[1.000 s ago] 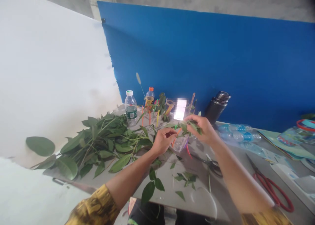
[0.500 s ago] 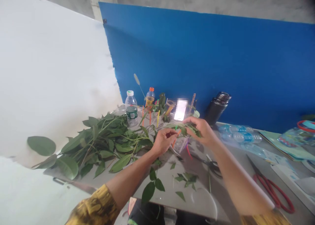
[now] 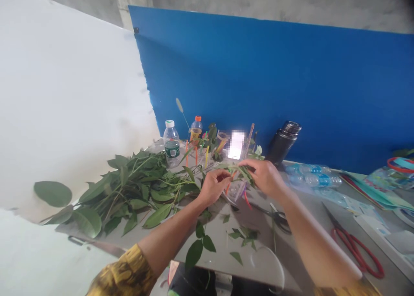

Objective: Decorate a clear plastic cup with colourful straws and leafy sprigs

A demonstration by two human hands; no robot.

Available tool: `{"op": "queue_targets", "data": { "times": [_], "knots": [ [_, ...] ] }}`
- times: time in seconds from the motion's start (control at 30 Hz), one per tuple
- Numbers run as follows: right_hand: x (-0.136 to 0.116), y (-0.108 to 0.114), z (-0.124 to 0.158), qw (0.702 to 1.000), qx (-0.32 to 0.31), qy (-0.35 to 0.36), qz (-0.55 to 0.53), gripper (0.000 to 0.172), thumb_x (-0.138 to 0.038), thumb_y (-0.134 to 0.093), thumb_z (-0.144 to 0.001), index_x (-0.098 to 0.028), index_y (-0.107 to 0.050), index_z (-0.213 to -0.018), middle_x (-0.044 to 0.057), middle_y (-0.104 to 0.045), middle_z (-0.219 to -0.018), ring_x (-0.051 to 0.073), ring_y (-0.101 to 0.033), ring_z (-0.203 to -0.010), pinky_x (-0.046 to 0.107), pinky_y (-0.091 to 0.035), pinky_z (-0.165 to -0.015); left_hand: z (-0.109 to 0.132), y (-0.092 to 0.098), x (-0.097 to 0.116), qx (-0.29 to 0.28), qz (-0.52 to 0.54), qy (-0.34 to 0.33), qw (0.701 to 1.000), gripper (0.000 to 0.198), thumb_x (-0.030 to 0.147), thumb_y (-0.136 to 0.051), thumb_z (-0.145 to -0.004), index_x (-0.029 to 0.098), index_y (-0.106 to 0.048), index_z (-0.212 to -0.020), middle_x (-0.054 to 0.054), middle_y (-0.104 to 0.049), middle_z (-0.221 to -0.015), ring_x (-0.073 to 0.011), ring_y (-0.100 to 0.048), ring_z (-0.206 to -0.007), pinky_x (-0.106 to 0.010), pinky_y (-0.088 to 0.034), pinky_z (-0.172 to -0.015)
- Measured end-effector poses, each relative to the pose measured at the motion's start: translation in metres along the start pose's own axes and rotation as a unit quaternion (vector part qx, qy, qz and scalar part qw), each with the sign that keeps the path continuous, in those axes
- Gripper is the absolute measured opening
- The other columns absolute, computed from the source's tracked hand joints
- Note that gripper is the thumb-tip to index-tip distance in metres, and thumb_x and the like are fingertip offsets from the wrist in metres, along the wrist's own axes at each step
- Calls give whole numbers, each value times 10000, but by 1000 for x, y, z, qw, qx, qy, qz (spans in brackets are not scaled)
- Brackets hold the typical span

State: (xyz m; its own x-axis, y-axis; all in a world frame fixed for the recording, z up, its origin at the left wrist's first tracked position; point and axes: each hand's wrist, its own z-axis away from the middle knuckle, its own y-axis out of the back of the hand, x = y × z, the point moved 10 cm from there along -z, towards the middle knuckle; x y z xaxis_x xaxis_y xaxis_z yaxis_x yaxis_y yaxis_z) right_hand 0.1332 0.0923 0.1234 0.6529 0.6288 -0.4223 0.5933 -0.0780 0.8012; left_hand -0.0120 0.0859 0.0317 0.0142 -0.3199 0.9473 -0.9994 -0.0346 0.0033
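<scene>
A clear plastic cup [image 3: 237,191] stands before me, with an orange straw [image 3: 228,187] and a red straw [image 3: 247,199] at its sides. The fingertips of my left hand [image 3: 213,186] are pinched at the top of the orange straw, on the cup's left. From the right, my right hand [image 3: 267,177] closes its fingers on a leafy sprig [image 3: 244,170] over the cup's rim. The palm side of that hand is hidden. Cut leaf pieces [image 3: 245,234] lie on the table just below the cup.
A big pile of leafy branches [image 3: 129,188] covers the left of the table. Behind stand a bottle with a white cap [image 3: 171,145], an orange-capped bottle [image 3: 196,130] and a lit screen [image 3: 236,146]. At right are a dark thermos [image 3: 283,143], water bottles [image 3: 323,180] and red-handled scissors [image 3: 354,242].
My right hand has shifted slightly left and turned, its fingers now closer to the cup with the sprig. My left hand stays at the orange straw. The view has moved slightly.
</scene>
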Motion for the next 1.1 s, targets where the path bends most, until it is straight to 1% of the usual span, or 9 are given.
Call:
{"op": "queue_targets", "data": {
  "times": [0.23,0.4,0.5,0.57,0.63,0.7,0.8,0.93,1.1],
  "knots": [
    [1,10,6,999,4,-20,26,337,-225,-610,-875,-306,-755,-1168,0,-772,-807,204,-675,-685,305,-451,-660,1,3,-2,1,-11,6,1000,111,271,-704,-780,166,-701,-742,4,-642,-648,-115,-531,-551,-242,-424,-556],
    [4,25,19,999,45,-17,-5,342,-283,-613,-900,-284,-724,-1223,17,-788,-907,185,-662,-672,305,-464,-663,4,10,-1,23,-31,8,999,166,328,-689,-799,165,-716,-798,-3,-656,-690,-107,-507,-550,-244,-414,-559],
    [15,41,33,993,108,-40,-32,288,-337,-613,-913,-260,-746,-1156,26,-788,-881,180,-642,-635,304,-470,-642,7,15,3,34,-45,-1,998,142,293,-638,-803,166,-700,-791,4,-640,-676,-108,-511,-555,-241,-412,-562],
    [27,46,42,990,123,-63,-35,237,-369,-611,-914,-244,-769,-1038,31,-783,-837,193,-651,-646,305,-471,-632,9,19,3,39,-60,0,997,168,291,-605,-815,170,-652,-708,16,-594,-612,-113,-511,-547,-243,-401,-557],
    [41,38,48,992,84,-89,-27,220,-379,-603,-911,-235,-769,-902,30,-772,-790,204,-664,-664,304,-465,-624,9,21,-1,28,-91,14,995,248,297,-562,-837,178,-595,-623,24,-547,-546,-119,-503,-525,-252,-387,-550],
    [55,21,54,993,13,-113,-16,231,-374,-594,-902,-234,-751,-807,20,-758,-748,203,-663,-649,298,-451,-605,7,20,-7,4,-140,28,990,280,278,-535,-837,181,-571,-577,26,-528,-515,-123,-495,-514,-260,-377,-551],
    [69,-4,61,988,-59,-140,-6,221,-367,-599,-880,-245,-754,-781,9,-754,-734,205,-668,-643,293,-436,-590,5,19,-15,-17,-207,38,978,205,234,-550,-797,175,-628,-617,16,-585,-558,-145,-539,-565,-268,-411,-588],
    [76,-26,65,984,-69,-166,3,205,-386,-626,-859,-257,-779,-815,36,-788,-833,245,-709,-742,323,-458,-641,1,23,-20,1,-236,33,971,168,221,-599,-780,156,-742,-840,-50,-752,-815,-196,-654,-727,-313,-506,-730],
    [78,-48,65,986,-54,-150,-40,316,-389,-675,-822,-245,-765,-1088,59,-779,-938,243,-704,-783,350,-506,-747,-1,21,-23,-10,-228,27,973,230,211,-616,-797,143,-762,-962,-96,-794,-1017,-206,-687,-752,-345,-539,-795]
  ]
}}
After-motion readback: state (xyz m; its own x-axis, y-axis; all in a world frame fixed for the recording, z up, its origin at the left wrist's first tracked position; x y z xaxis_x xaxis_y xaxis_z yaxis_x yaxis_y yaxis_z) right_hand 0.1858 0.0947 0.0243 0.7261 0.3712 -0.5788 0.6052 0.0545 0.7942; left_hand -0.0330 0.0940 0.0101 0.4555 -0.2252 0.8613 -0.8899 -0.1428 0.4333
